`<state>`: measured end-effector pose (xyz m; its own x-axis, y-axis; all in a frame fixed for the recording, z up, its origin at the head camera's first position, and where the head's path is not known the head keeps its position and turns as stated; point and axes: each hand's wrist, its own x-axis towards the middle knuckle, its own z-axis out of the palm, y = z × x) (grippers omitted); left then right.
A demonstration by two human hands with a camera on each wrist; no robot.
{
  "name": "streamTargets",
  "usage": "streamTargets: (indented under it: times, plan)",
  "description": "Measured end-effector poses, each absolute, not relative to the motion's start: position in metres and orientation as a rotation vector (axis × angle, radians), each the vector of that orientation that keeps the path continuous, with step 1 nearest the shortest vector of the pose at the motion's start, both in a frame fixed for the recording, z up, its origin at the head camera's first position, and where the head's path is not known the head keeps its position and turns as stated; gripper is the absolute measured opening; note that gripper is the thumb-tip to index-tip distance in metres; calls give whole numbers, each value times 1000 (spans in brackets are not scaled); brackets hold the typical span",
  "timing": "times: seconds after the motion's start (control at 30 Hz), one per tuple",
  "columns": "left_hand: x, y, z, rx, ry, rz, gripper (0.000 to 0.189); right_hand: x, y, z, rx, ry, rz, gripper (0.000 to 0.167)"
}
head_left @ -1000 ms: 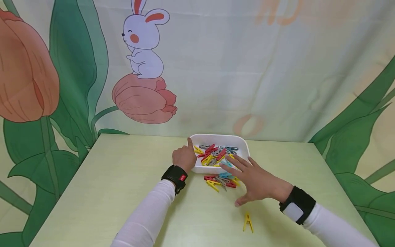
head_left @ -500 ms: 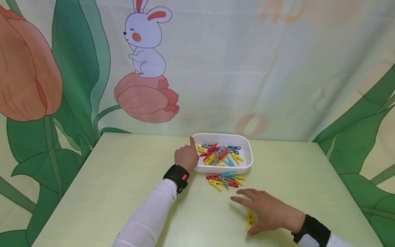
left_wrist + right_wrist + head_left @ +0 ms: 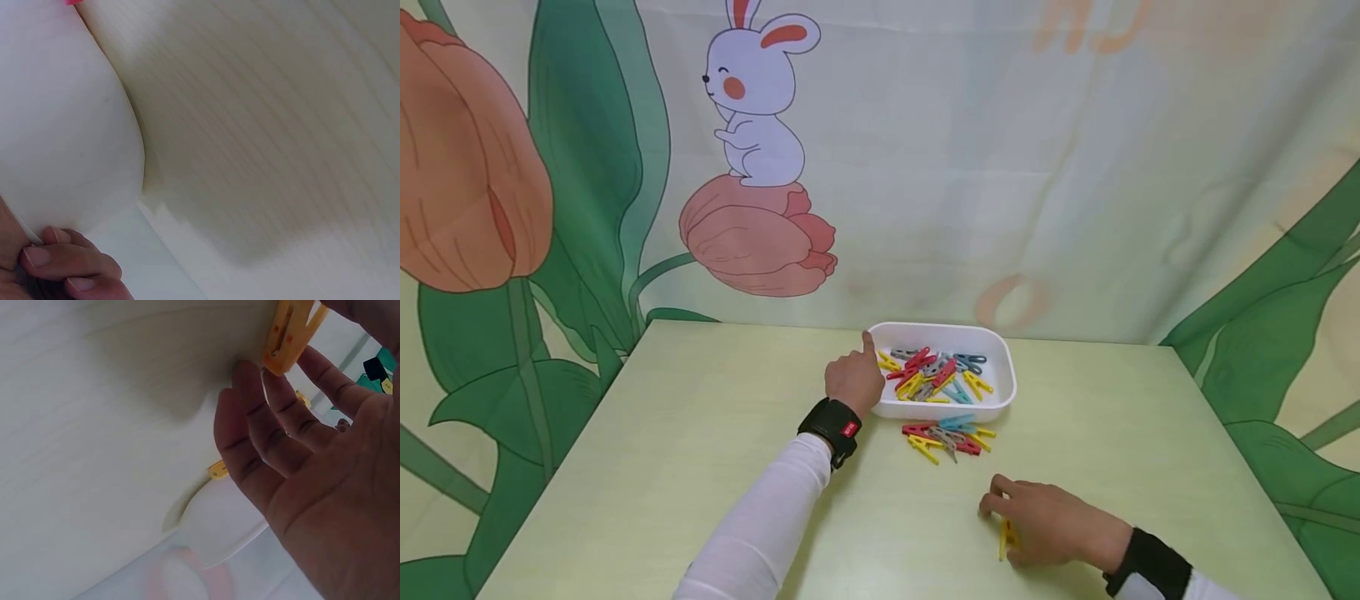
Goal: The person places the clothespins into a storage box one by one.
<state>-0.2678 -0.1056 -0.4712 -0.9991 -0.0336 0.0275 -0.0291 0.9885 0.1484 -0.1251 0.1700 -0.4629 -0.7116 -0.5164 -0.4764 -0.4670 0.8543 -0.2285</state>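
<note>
My left hand [image 3: 855, 382] grips the left end of a white plastic tray [image 3: 940, 412]; in the left wrist view its fingers [image 3: 69, 259] curl at the tray's rim. Inside the tray lie several clothespins, among them a red clothespin [image 3: 943, 372]. Nearer to me on the table, my right hand [image 3: 1054, 521] has its thumb and fingers curled around a yellow clothespin [image 3: 1003, 543], partly hidden by the hand in the head view. The right wrist view shows this clothespin [image 3: 287, 334] between thumb and fingertips.
A small heap of clothespins, with a light blue clothespin [image 3: 957, 422] on it, lies against the tray's near side. The pale wood-grain table [image 3: 715, 433] ends at a printed curtain [image 3: 910, 167] behind the tray.
My right hand has moved from over the tray's near side down and right to the lone yellow clothespin, its spread fingers closing around it. The left hand has stayed at the tray.
</note>
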Motion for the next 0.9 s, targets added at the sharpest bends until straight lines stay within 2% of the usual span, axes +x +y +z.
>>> streamTargets:
  times: [0.17,0.37,0.67,0.9]
  plan:
    - [-268,-105,-471,49,-3101,-229,71,-124,168,-466,-751,2457,-122,32]
    - [-269,-105,-472,47,-3097,-246,71,-121,170,-471,-820,2455,-111,31]
    - [-269,-104,-474,43,-3094,-250,71,-119,172,-468,-785,2431,-150,30]
    - [-269,-105,-473,49,-3094,-250,71,-123,171,-459,-859,2454,-191,22]
